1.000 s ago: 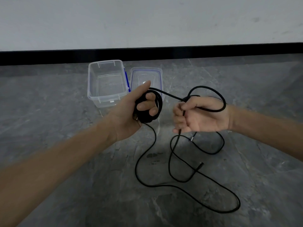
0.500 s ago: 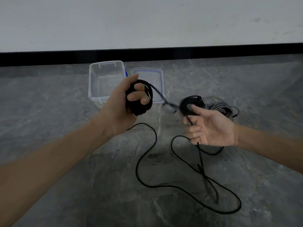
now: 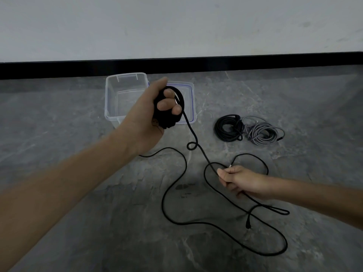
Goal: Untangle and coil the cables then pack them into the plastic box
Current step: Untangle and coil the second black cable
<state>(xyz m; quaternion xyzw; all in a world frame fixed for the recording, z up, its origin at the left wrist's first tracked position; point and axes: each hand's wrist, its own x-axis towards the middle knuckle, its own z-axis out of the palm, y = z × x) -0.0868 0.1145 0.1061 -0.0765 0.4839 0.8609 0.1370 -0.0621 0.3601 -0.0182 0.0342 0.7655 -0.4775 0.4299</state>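
My left hand (image 3: 151,118) grips a tight coil of black cable (image 3: 167,116), held up in front of the clear plastic box (image 3: 125,95). From the coil a strand of the black cable (image 3: 198,148) runs down and right, with a small kink loop, to my right hand (image 3: 239,181), which pinches it low over the floor. The cable's loose remainder (image 3: 176,220) lies in wide loops on the grey floor. The box stands open with nothing in it, and its blue-rimmed lid (image 3: 188,99) lies beside it on the right.
Two coiled cables lie on the floor to the right of the lid: a black coil (image 3: 228,128) and a grey coil (image 3: 263,132), touching each other. A black skirting (image 3: 255,63) and a white wall close the far side.
My right hand dropped down and right along the strand and closed on it near the floor. My left hand with the coil stayed in front of the box.
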